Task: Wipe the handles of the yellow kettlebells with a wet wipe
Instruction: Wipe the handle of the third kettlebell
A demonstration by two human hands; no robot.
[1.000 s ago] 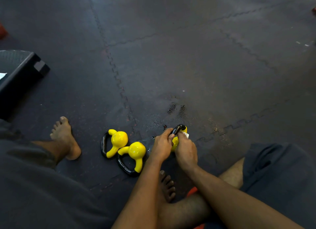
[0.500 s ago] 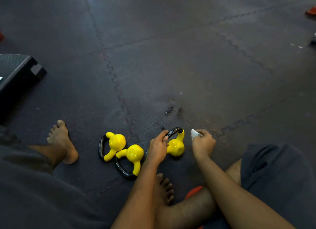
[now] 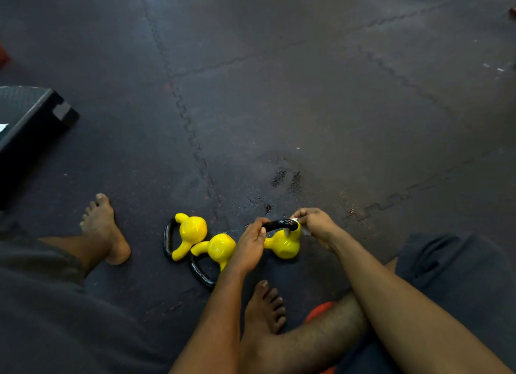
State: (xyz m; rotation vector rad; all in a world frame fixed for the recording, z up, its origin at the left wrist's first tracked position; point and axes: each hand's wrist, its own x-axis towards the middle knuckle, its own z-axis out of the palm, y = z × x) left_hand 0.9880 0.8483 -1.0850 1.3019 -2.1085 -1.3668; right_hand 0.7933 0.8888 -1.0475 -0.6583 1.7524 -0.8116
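Low in the frame's middle, the left hand point(image 3: 248, 248) is gripping the kettlebell point(image 3: 283, 244) by its black handle point(image 3: 279, 224) while the right hand point(image 3: 317, 224) is pinching the wipe point(image 3: 303, 228) against the handle's right end; next, probably, rubbing along it.

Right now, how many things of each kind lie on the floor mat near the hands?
Yellow kettlebells: 3 (first, second, third)
Wet wipe: 1, in the right hand
Black step platform: 1
Total: 5
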